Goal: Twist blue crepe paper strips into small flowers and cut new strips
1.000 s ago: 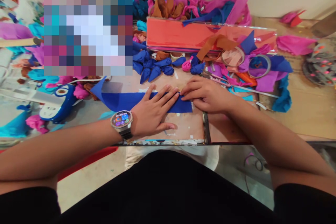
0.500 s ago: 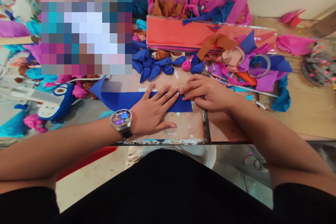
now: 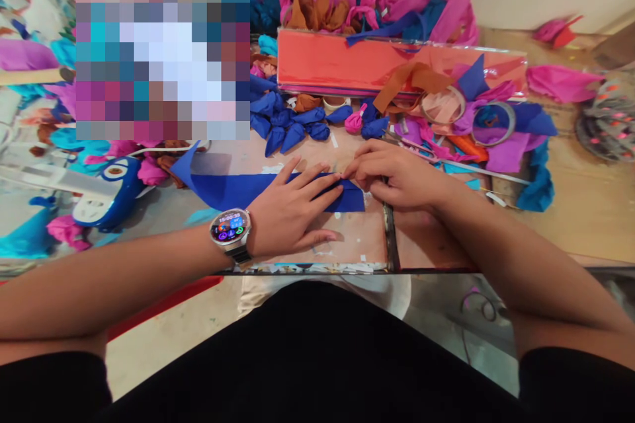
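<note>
A long blue paper strip [image 3: 233,190] lies across the table in front of me, its left end curled up. My left hand [image 3: 295,208] rests on the strip with its fingers spread, a watch [image 3: 231,230] on its wrist. Close beside its fingertips, my right hand [image 3: 387,172] is at the strip's upper edge near the right end, fingers curled and pressed together. Whatever lies between those fingertips is too small to make out. Beyond the hands sits a group of twisted blue paper pieces [image 3: 292,132].
A long red paper pack [image 3: 327,63] lies behind, with crumpled coloured paper above it. Tape rolls [image 3: 493,124] sit on scraps to the right. A blue and white power strip [image 3: 106,195] is at the left. The table edge [image 3: 421,271] runs near my body.
My left hand's fingers have shifted slightly and its index fingertip is now closer to the right hand. The right hand stays at about the same place, fingers slightly moved.
</note>
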A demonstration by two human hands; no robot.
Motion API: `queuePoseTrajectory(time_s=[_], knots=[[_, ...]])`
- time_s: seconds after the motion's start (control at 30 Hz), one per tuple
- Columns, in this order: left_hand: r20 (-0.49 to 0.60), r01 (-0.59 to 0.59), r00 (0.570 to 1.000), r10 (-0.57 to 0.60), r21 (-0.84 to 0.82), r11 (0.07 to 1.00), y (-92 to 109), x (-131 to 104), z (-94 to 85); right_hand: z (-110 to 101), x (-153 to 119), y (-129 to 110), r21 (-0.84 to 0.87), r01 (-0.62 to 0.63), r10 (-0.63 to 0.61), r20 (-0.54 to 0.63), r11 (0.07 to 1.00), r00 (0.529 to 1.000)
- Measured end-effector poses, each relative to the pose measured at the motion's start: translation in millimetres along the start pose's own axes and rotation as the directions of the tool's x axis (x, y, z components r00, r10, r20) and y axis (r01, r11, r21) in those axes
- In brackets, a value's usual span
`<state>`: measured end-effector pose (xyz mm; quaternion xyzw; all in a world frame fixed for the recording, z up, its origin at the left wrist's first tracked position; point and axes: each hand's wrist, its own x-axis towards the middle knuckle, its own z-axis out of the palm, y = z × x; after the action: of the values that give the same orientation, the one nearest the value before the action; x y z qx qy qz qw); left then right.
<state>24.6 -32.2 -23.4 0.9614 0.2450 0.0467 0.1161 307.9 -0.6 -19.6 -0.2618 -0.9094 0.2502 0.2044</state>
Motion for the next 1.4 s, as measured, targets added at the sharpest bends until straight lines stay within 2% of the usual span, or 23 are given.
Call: queuePoseTrajectory(time_s=[0.43, 0.8, 1.4], knots=[[-0.029, 0.005, 1.0, -0.007, -0.051, 0.999, -5, 2, 5.2, -1, -2, 1, -0.021, -0.046, 0.047, 0.041, 0.999, 0.998], [-0.038, 0.004, 0.999, -0.006, -0.064, 0.998, -4, 2, 7.0, 2, 0, -1, -0.056, 0.007, -0.008, -0.004, 0.998, 1.0], [-0.016, 0.004, 1.0, -0.006, -0.136, 0.991, -5, 4, 8.2, -1, -2, -4, -0.063, 0.021, -0.02, 0.03, 0.998, 0.999]])
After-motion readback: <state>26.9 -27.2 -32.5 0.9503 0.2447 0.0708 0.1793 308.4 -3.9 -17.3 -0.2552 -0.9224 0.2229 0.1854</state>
